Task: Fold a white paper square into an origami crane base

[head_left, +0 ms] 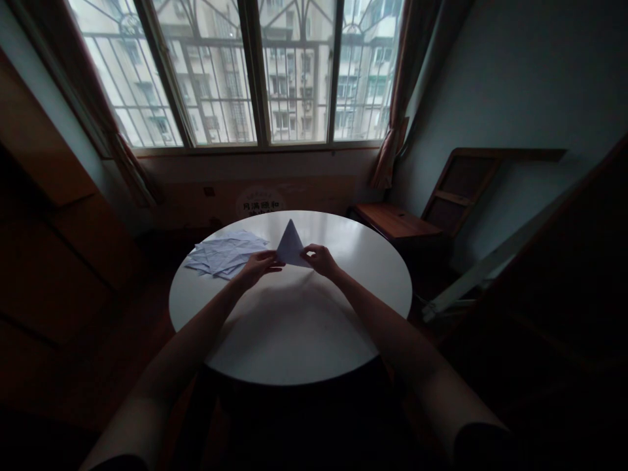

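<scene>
A pale sheet of paper folded into a triangle is held up over the round white table, its point facing away from me. My left hand grips the triangle's lower left corner, fingers partly behind its edge. At the lower right corner, my right hand pinches the paper between thumb and fingers. Just left of my left hand lies a loose, overlapping pile of folded papers.
The round white table stands before me. Beyond it is a barred window with tied curtains. A low wooden bench sits at the back right, and wooden cabinets line the left side.
</scene>
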`<state>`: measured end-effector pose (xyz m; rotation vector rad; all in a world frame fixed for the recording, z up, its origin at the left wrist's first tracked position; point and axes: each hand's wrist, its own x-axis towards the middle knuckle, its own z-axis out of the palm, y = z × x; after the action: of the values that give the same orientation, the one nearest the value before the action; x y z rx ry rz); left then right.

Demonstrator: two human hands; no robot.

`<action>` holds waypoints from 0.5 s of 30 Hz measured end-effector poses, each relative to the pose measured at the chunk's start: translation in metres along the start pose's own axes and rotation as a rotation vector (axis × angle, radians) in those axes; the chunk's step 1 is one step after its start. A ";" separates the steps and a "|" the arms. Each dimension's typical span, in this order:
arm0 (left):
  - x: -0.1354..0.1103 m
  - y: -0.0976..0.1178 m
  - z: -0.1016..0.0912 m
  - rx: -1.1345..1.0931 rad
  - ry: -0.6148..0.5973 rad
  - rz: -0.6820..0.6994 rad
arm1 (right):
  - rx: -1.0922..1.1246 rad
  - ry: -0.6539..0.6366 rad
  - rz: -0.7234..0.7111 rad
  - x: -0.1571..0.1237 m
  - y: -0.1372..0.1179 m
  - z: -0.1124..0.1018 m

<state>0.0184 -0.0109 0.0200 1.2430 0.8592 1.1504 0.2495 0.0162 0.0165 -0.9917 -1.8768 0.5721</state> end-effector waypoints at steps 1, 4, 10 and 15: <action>0.000 0.000 0.000 -0.016 -0.007 0.006 | 0.051 -0.020 0.026 0.000 0.000 0.001; -0.001 0.002 0.001 -0.024 -0.010 0.006 | 0.187 -0.087 0.110 -0.001 -0.002 0.002; 0.000 0.004 0.003 -0.014 0.040 0.010 | 0.355 -0.117 0.145 -0.001 -0.009 0.001; 0.002 0.004 0.003 -0.078 0.085 -0.003 | 0.438 -0.147 0.158 -0.003 -0.011 0.003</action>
<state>0.0208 -0.0096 0.0247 1.1355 0.8703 1.2299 0.2435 0.0071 0.0216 -0.8244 -1.7007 1.1221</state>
